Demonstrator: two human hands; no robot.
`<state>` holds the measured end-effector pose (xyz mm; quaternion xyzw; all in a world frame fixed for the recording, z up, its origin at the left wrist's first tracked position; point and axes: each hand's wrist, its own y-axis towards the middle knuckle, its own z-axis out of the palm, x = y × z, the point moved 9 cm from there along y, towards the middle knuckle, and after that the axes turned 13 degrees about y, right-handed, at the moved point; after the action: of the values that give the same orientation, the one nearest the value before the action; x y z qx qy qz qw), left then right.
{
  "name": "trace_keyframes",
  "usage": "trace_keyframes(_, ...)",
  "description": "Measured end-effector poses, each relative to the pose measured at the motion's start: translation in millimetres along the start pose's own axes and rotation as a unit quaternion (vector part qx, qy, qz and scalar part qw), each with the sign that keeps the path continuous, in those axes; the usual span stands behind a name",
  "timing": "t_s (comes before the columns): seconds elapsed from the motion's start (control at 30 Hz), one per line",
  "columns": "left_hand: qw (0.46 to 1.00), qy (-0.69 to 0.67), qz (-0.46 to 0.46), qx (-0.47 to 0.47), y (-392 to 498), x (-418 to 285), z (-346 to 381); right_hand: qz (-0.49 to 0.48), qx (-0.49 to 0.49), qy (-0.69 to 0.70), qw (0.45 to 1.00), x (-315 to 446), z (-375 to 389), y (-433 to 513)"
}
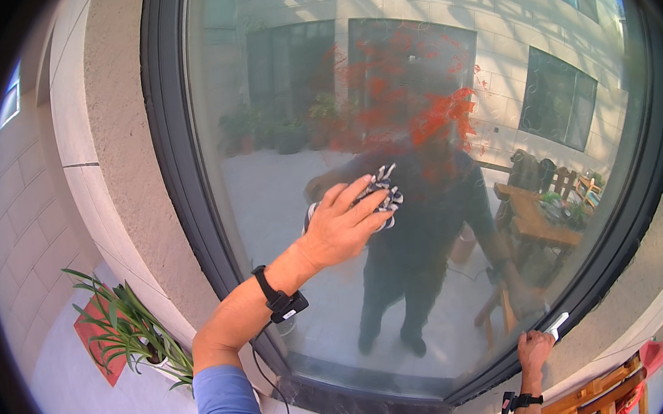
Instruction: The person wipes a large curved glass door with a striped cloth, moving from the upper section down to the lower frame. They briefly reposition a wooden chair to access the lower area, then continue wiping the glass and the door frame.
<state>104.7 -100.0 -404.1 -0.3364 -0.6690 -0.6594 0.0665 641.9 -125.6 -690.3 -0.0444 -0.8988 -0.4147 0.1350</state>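
Note:
Pressed flat to the large window pane (pixel 319 348), my left hand (pixel 336 224) holds a crumpled patterned cloth (pixel 388 199) under its fingers. Red residue (pixel 444 113) is smeared over the glass above that hand, thickest to its upper right. Lower down at the right, my right hand (pixel 535 347) is closed around a small white tool (pixel 559 324), which looks like a scraper. Most of its grip is hidden by the fingers. This tool is beside the dark window frame (pixel 606 279).
A strappy-leaved potted plant (pixel 125 328) stands at lower left by a red sheet (pixel 99 336). A dark stone sill (pixel 370 405) runs beneath the pane. At lower right is a wooden chair or bench (pixel 597 393) with red cloth (pixel 656 356). A cable (pixel 285 397) hangs from my left wristband (pixel 280 301).

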Motion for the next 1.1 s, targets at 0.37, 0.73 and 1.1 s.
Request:
trace_keyframes(0.37,0.986,0.015,0.108,-0.126,216.3,-24.1,41.3,0.011,-0.043,-0.012,0.999,3.5,-4.6,1.9)
trace_keyframes(0.73,0.963,0.159,-0.150,-0.160,144.9,177.2,-13.5,0.012,-0.044,-0.006,0.999,6.3,-7.0,1.7)
trace_keyframes(1.1,0.991,0.038,-0.132,-0.007,-12.4,-8.5,26.5,0.033,-0.031,-0.034,0.998,3.3,-0.2,4.6)
